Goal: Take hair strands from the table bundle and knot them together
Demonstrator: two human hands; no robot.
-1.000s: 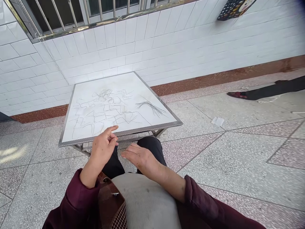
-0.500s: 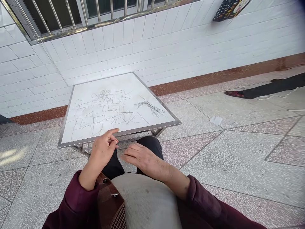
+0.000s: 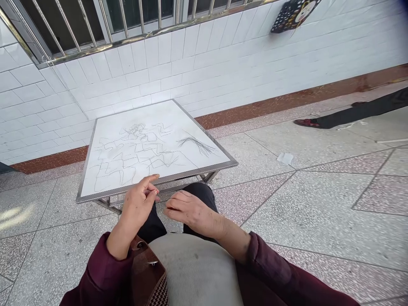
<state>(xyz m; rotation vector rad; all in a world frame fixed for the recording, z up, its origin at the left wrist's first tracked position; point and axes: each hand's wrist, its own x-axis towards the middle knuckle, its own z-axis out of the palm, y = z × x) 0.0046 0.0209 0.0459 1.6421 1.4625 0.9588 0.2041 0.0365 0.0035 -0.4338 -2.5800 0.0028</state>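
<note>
In front of my knees stands a low white-topped table (image 3: pixel 219 165) with a metal rim. Thin, dark, hair-like strands (image 3: pixel 136 129) lie across it in zigzags, tangled toward the back. To the right rests a small bundle of straighter strands (image 3: pixel 199 146). My left hand (image 3: pixel 137 206) hovers by the table's near edge, index finger extended, thumb and the other fingers pinched together; anything between them is too small to make out. Lower and to its right, above my lap, my right hand (image 3: pixel 193 214) has its fingers bent and pressed together, their tips hidden from view.
A white tiled wall (image 3: pixel 223 63) with a barred window (image 3: pixel 134 17) rises behind the table. A patterned bag (image 3: pixel 293 17) hangs on it. At right, another person's leg and shoe (image 3: pixel 309 123) extend over the floor near a white scrap (image 3: pixel 285 158). A brown strap or bag (image 3: pixel 148 272) lies against my body.
The view has shifted slightly, so the table and wall sit a little further left. Both hands keep nearly the same pose, with the right fingers curled slightly more.
</note>
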